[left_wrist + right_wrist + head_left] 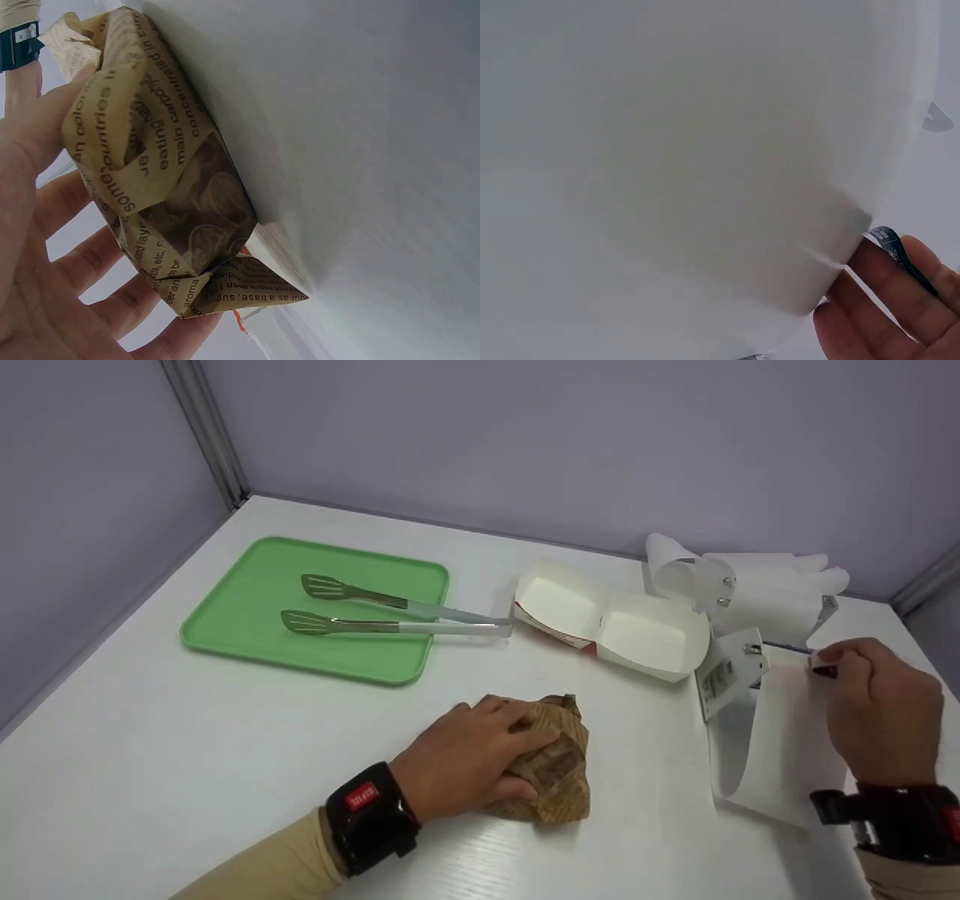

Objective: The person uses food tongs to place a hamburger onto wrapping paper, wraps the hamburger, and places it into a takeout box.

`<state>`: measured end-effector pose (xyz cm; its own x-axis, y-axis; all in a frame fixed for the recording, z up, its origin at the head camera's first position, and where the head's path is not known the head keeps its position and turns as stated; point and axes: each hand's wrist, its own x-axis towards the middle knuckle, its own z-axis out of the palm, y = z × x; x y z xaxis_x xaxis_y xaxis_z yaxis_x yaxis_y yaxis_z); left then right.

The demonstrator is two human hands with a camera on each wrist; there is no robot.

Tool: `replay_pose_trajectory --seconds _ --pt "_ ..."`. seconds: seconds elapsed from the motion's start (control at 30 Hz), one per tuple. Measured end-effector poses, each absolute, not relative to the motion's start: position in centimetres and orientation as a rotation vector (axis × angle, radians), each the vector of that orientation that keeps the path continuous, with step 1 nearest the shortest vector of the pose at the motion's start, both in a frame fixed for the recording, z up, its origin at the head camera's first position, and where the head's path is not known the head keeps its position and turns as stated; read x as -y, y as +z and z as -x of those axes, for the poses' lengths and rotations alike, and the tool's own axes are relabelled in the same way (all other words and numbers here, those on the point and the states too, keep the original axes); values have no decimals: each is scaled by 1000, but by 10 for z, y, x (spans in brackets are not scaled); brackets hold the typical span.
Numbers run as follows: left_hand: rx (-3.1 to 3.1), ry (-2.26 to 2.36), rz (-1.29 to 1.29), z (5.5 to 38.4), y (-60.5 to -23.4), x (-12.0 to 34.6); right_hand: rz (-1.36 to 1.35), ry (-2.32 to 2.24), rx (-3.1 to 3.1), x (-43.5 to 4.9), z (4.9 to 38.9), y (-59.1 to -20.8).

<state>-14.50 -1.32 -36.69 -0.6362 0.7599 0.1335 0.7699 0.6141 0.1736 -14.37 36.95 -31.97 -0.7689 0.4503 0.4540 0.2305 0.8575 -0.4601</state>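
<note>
My left hand [472, 757] lies over a packet wrapped in brown printed paper [559, 772] and grips it, fingers on the far side and thumb on the near side. In the left wrist view, the thumb and fingers reach around the crinkled packet [161, 150]; its contents are hidden. At the table's right side, my right hand [885, 709] pinches the upper edge of a bent white sheet [795, 727]. The right wrist view shows fingertips [840, 322] at the edge of this translucent sheet [705, 172], beside a dark strip with light lettering [900, 255].
A green tray [247, 585] at the left carries metal tongs [360, 626], whose handle end overhangs its right edge. Right of them lies an unfolded white food box [645, 641]. Rolled white sheets [765, 585] with metal studs and a barcode-labelled white piece [727, 675] stand behind the right hand.
</note>
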Motion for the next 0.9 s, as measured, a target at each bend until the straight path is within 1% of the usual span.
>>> replay_pose_trajectory --seconds 0.3,0.53,0.9 --pt "2773 -345 1326 146 -367 13 553 337 2430 -364 146 -326" --pt "2767 -371 1332 146 -367 12 551 264 2395 -369 149 -330" --pt "2767 -360 1334 145 -367 12 779 345 2491 -378 144 -317"
